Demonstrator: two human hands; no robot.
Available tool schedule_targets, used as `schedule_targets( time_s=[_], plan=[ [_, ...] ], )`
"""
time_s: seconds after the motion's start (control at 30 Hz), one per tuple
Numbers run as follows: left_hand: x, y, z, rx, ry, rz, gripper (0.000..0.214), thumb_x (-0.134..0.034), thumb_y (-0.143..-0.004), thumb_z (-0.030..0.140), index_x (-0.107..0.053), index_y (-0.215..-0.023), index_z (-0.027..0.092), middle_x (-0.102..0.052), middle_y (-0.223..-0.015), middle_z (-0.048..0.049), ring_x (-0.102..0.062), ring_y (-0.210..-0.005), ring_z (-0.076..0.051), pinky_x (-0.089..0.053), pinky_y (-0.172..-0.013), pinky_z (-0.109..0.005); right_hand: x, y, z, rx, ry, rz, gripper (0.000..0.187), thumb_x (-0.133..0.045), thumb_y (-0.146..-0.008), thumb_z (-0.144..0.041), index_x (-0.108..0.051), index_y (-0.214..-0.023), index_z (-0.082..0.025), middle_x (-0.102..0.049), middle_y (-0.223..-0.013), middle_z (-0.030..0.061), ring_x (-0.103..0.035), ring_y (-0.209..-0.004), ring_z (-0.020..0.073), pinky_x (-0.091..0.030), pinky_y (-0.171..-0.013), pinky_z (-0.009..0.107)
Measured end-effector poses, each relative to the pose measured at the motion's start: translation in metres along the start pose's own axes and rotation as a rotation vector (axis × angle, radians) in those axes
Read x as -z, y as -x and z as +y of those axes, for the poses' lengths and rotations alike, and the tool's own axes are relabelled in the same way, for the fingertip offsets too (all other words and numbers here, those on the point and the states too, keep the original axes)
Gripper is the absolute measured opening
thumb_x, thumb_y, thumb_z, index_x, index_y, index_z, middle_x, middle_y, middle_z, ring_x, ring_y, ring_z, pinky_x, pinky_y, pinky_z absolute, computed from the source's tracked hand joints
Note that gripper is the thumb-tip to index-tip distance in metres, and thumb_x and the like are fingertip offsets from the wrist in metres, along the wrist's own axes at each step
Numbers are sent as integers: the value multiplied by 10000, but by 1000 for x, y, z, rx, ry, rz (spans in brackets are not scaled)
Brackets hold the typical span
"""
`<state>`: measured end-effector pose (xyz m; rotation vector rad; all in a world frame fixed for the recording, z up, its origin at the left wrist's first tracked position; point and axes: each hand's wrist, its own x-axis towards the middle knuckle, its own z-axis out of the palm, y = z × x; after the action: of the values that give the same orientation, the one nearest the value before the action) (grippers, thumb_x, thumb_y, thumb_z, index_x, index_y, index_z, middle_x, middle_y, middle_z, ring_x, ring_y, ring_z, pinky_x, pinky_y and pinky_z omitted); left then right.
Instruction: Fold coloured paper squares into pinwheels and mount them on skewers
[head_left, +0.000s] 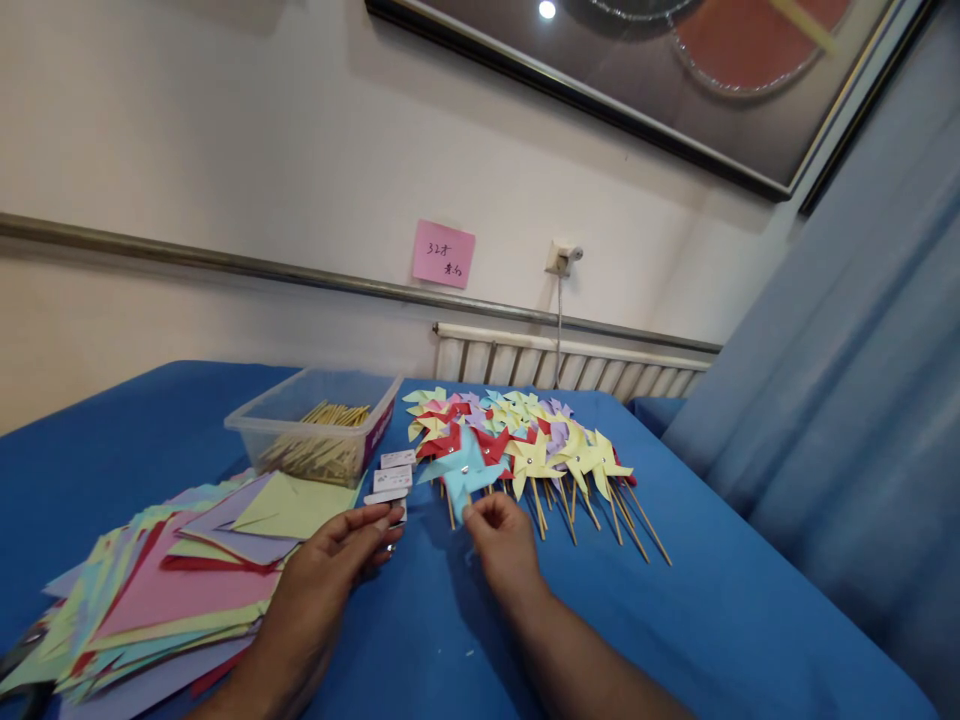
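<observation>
Nearest me, toward the blue table's (750, 620) left side, lay a loose stack of coloured paper sheets (195, 590). My left hand (330, 570) was just beyond, fingers drawn narrow with something shiny by the tips; I couldn't tell whether I gripped it. My right hand (510, 555) pinched a light blue paper pinwheel (470, 483) low on its blades, where a stick seemed to run into my fingers, above the table between its two sides. I judged it nearly weightless, its folded blades soft and easily creased, so the stiff stick just under them was the safer hold. Past my left fingertips lay small white boxes (392, 479); farther, toward the far edge, stood a clear plastic box (330, 388) of wooden sticks (335, 414), and right of it many pinwheels (530, 461) lay clustered.
</observation>
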<state>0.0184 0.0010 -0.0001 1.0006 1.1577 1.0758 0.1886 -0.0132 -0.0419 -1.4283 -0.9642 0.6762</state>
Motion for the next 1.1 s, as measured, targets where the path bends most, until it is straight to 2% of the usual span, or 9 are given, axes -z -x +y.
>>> schedule_targets(
  time_s=[0.17,0.33,0.57,0.83,1.1],
  plan=[
    [0,1,-1,19,-7,-2,294,-734,-617,337,-653,-845,171,-721,-906,-63,-624,-730,-150,-485,-658,-246,42,-37,8,-9,226,169,238,-513,-737,-410,-485,-618,-207,-513,-534,-38,-476,-515,132,-359,-514,225],
    [-2,0,-5,32,-17,-14,269,-728,-610,322,-639,-810,165,-720,-834,-58,-609,-654,-140,-473,-587,-236,68,-50,9,-30,507,210,228,-536,-738,-377,-515,-583,-211,-558,-542,-18,-492,-534,158,-299,-513,240],
    [-2,-2,-10,47,-19,-37,278,-723,-611,343,-638,-803,160,-720,-806,-53,-626,-633,-139,-481,-574,-236,71,-50,10,-36,736,141,260,-530,-765,-346,-571,-550,-205,-613,-556,14,-528,-544,163,-260,-499,245],
    [0,-8,-18,47,-51,-53,275,-740,-595,342,-654,-787,164,-718,-773,-47,-640,-621,-146,-500,-575,-247,67,-49,8,16,770,104,287,-462,-828,-355,-622,-646,-202,-660,-619,17,-580,-580,159,-299,-503,232],
    [0,-6,-20,59,-54,-91,246,-728,-643,320,-643,-813,164,-722,-802,-55,-631,-634,-134,-496,-590,-240,65,-47,9,18,848,55,241,-529,-803,-328,-637,-636,-191,-673,-645,51,-594,-622,172,-281,-520,239]
  ],
)
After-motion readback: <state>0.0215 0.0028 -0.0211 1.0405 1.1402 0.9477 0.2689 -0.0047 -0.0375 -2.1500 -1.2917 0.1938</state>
